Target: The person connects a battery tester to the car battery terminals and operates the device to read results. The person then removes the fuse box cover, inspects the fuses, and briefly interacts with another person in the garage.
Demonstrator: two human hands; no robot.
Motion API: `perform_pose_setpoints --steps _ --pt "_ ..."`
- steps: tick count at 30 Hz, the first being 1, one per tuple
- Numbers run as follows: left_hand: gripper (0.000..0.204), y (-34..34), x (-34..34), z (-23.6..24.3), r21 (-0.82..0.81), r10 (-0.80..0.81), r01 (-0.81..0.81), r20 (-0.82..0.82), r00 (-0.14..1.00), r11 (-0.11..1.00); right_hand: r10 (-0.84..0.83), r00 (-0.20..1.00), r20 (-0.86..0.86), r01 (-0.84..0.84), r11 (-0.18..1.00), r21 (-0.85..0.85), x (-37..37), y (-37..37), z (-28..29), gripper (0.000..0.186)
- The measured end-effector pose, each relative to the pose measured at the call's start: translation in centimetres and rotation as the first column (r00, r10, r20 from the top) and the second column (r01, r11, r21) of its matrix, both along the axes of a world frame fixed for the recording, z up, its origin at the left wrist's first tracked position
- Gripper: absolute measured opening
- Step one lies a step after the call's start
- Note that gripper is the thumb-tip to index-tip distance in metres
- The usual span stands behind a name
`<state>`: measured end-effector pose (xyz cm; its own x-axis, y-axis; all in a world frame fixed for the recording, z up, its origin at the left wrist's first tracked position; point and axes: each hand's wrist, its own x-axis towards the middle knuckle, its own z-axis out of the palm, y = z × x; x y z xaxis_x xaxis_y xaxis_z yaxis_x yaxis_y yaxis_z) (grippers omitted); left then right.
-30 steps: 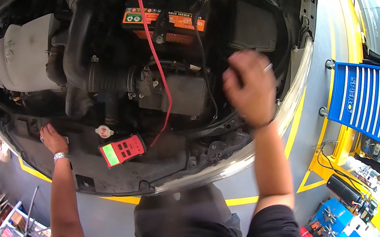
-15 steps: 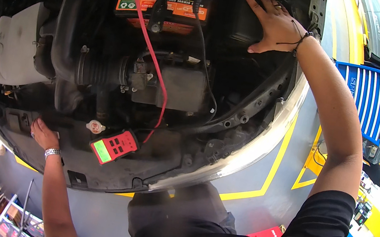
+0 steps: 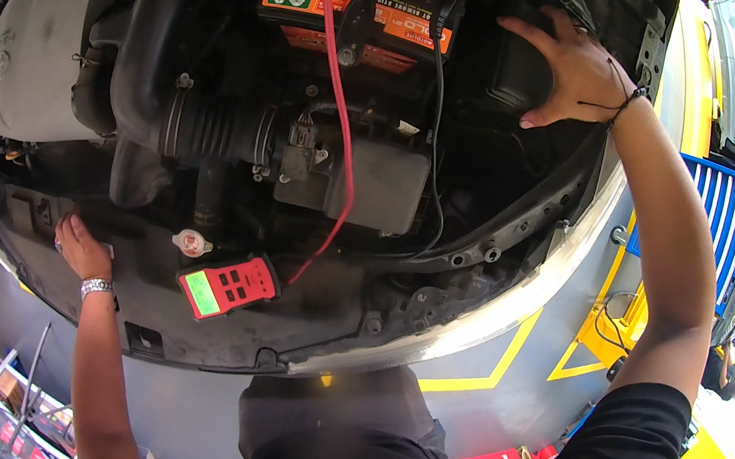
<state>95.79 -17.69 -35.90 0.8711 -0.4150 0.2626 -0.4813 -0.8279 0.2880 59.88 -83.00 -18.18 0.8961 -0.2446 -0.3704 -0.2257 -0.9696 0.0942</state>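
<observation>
My left hand lies flat on the dark plastic panel along the front of an open engine bay, fingers stretched out. At the far right, my right hand spreads its fingers and thumb beside and over a black box; I cannot tell whether they touch it. A red handheld battery tester with a lit green screen rests on the front panel. Its red cable runs up past the car battery, which has an orange label. A black cable hangs at the battery's right side.
A pale radiator cap sits just left of the tester. Black intake hose, grey engine cover and air filter box fill the bay. A blue slatted panel and yellow frame stand to the right.
The view has shifted, so the engine bay sits a little further right. My right hand's fingers look slightly more bent around the black box. My left hand stays on the panel.
</observation>
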Motion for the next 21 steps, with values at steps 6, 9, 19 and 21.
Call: perform_pose_setpoints --steps 6,9,19,21 --pt "0.046 -0.4 0.0 0.1 0.084 0.045 -0.047 0.019 0.999 0.995 -0.234 0.972 0.034 0.211 0.924 0.319 0.9 -0.9 -0.5 0.131" --pt "0.042 -0.2 0.0 -0.1 0.095 0.034 -0.039 0.056 0.998 0.995 -0.228 0.968 0.106 0.176 0.915 0.364 0.7 -0.8 -1.1 0.131" --pt "0.024 -2.5 -2.5 1.8 0.016 0.096 -0.099 0.144 0.985 0.995 -0.509 0.781 0.361 0.505 0.856 0.112 2.8 -2.4 -6.2 0.070" --pt "0.026 -3.1 -2.8 2.5 -0.015 0.117 -0.116 0.054 0.992 0.993 -0.528 0.746 0.406 0.492 0.848 0.198 2.6 -3.5 -7.7 0.061"
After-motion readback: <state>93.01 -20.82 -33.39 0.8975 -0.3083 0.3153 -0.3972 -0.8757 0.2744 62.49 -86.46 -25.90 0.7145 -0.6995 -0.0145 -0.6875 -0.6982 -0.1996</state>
